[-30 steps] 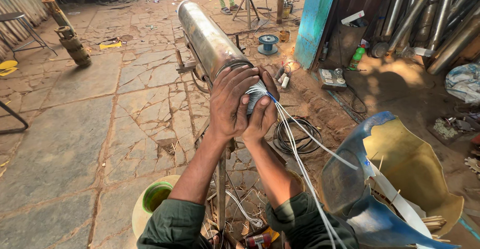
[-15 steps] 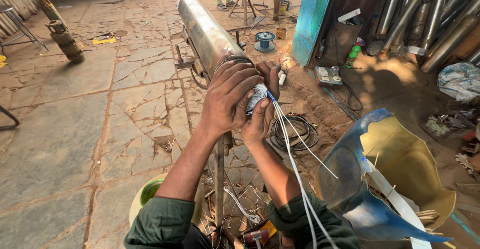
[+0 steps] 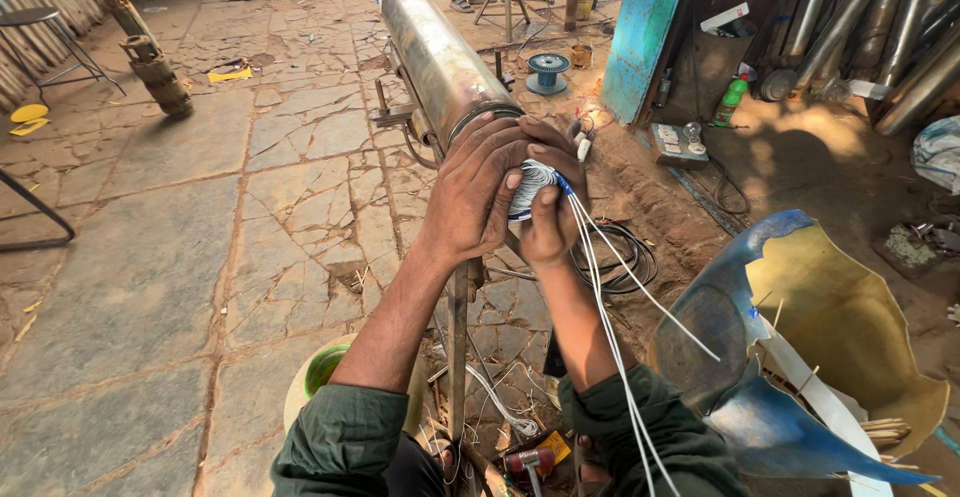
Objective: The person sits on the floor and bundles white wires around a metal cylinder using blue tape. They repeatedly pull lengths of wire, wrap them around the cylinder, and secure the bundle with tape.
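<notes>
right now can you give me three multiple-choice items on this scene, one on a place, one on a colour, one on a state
1. Where do both hands work?
A. near end of the metal tube
B. on the stool
C. on the spool

2. What colour is the spool on the ground?
A. red
B. blue
C. white

3. How is the tube lying?
A. upright
B. flat on the ground
C. raised on a stand

Answers:
A, left hand and right hand cover the metal tube end.
B, spool is blue.
C, stand holds it up.
</notes>
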